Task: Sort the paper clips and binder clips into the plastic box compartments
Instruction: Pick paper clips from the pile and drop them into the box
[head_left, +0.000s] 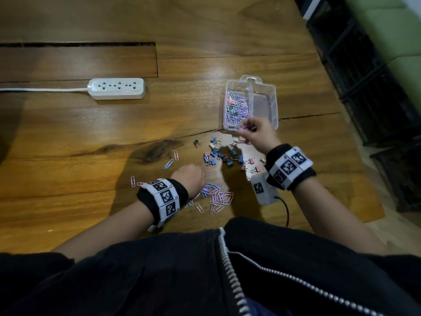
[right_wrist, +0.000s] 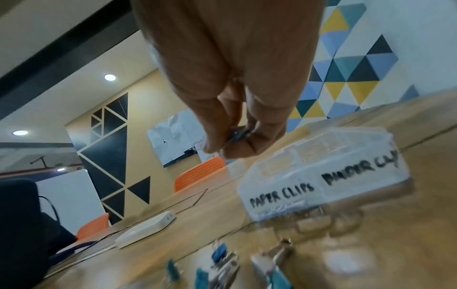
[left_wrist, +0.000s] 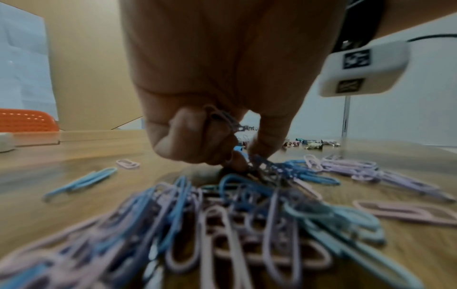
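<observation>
A clear plastic box (head_left: 265, 124) stands on the wooden table, its front marked PAPER CLIPS and BINDER CLIPS (right_wrist: 321, 176). Its left compartment holds several pastel paper clips (head_left: 237, 106). My right hand (head_left: 246, 129) hovers at the box's near edge and pinches a small binder clip (right_wrist: 237, 135) between thumb and fingers. Loose binder clips (head_left: 223, 156) lie scattered just in front of the box. Nearer to me, my left hand (head_left: 198, 179) is down on a pile of blue and pink paper clips (head_left: 218, 197). Its curled fingers (left_wrist: 188, 136) grip a few paper clips (left_wrist: 222, 121).
A white power strip (head_left: 117, 88) with its cord lies at the far left. A few stray paper clips (head_left: 168, 164) lie left of the piles. The table's right edge (head_left: 355, 137) runs close beside the box. Orange chairs (right_wrist: 197, 176) stand beyond the table.
</observation>
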Demonstrator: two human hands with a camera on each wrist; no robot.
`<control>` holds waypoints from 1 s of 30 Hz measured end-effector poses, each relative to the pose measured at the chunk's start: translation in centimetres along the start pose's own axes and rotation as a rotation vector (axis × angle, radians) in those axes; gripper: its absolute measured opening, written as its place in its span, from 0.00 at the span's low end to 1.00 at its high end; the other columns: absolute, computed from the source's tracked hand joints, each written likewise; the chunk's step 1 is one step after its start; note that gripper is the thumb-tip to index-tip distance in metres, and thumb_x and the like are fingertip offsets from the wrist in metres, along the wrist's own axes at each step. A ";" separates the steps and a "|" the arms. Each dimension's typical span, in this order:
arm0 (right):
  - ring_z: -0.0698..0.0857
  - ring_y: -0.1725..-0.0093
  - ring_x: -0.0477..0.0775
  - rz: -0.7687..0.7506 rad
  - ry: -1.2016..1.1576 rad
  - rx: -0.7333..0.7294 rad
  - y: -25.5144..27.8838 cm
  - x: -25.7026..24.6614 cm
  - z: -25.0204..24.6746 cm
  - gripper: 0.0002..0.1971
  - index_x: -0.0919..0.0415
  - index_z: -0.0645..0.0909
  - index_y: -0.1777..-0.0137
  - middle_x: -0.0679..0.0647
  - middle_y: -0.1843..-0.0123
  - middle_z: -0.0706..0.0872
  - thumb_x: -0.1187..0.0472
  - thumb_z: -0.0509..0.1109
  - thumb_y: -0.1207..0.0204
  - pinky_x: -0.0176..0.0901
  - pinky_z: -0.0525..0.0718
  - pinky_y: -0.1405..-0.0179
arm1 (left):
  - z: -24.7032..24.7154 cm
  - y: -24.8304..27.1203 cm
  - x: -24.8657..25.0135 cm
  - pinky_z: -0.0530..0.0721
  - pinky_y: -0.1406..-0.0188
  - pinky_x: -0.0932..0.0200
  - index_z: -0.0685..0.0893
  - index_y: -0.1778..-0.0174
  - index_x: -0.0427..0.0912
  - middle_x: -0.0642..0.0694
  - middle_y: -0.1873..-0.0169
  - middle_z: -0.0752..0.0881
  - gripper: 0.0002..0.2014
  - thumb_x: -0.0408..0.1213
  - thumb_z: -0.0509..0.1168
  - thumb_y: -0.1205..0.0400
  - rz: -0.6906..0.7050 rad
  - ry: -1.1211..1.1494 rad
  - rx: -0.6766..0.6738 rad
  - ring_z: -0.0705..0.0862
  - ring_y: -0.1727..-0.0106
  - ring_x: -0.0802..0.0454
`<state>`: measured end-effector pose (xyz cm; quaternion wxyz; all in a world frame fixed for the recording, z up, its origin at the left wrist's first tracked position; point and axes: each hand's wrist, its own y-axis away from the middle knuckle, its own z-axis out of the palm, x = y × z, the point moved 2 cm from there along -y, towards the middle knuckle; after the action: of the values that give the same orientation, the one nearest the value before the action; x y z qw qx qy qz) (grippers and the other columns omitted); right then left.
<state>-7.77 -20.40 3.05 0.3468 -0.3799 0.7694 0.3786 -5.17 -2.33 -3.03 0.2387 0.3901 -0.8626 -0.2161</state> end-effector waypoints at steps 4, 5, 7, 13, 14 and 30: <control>0.80 0.53 0.50 0.000 0.047 0.165 -3.9 -1.0 -0.5 0.03 0.61 0.79 0.54 0.49 0.59 0.80 0.67 0.65 0.24 0.41 0.83 0.48 | -1.0 -0.1 -0.5 0.73 0.68 0.58 0.75 0.62 0.36 0.42 0.64 0.75 0.13 0.39 0.51 0.16 0.015 0.048 -0.031 0.74 0.65 0.47; 0.80 0.52 0.50 -0.003 0.066 0.193 -4.6 -1.1 -0.5 0.04 0.62 0.80 0.51 0.51 0.55 0.82 0.67 0.65 0.24 0.41 0.82 0.47 | -1.6 -0.1 -0.5 0.71 0.71 0.60 0.73 0.64 0.37 0.43 0.66 0.75 0.13 0.39 0.51 0.16 0.014 0.080 -0.041 0.73 0.66 0.48; 0.79 0.50 0.48 0.004 0.120 0.210 -5.9 -0.8 -0.4 0.08 0.63 0.81 0.47 0.52 0.50 0.82 0.67 0.64 0.24 0.37 0.80 0.49 | -3.2 -0.4 -0.3 0.67 0.75 0.62 0.70 0.69 0.40 0.46 0.70 0.72 0.15 0.40 0.53 0.16 0.018 0.172 -0.055 0.70 0.71 0.51; 0.80 0.37 0.54 0.046 0.086 0.150 -6.3 0.5 -0.2 0.13 0.66 0.79 0.39 0.59 0.38 0.82 0.69 0.60 0.22 0.40 0.77 0.37 | -9.2 -4.2 2.5 0.64 0.76 0.65 0.70 0.73 0.45 0.50 0.73 0.71 0.18 0.41 0.53 0.16 0.073 0.395 0.045 0.67 0.74 0.56; 0.80 0.37 0.53 0.036 0.056 0.175 -5.8 0.7 -0.4 0.13 0.66 0.79 0.39 0.59 0.38 0.82 0.70 0.60 0.22 0.40 0.76 0.37 | -10.0 -5.1 3.2 0.64 0.76 0.66 0.70 0.73 0.45 0.51 0.73 0.71 0.18 0.41 0.53 0.15 0.077 0.418 0.067 0.67 0.74 0.58; 0.79 0.60 0.43 -0.001 0.046 -0.059 5.6 6.4 1.1 0.12 0.47 0.77 0.63 0.41 0.61 0.80 0.67 0.66 0.24 0.38 0.79 0.59 | -13.7 -10.4 8.3 0.80 0.48 0.62 0.82 0.45 0.33 0.45 0.52 0.82 0.13 0.26 0.52 0.18 0.172 0.493 -0.027 0.78 0.47 0.49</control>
<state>-15.28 -19.14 -0.89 0.3178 -0.3988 0.7657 0.3921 3.90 -17.65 4.06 0.4643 0.3531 -0.8054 -0.1052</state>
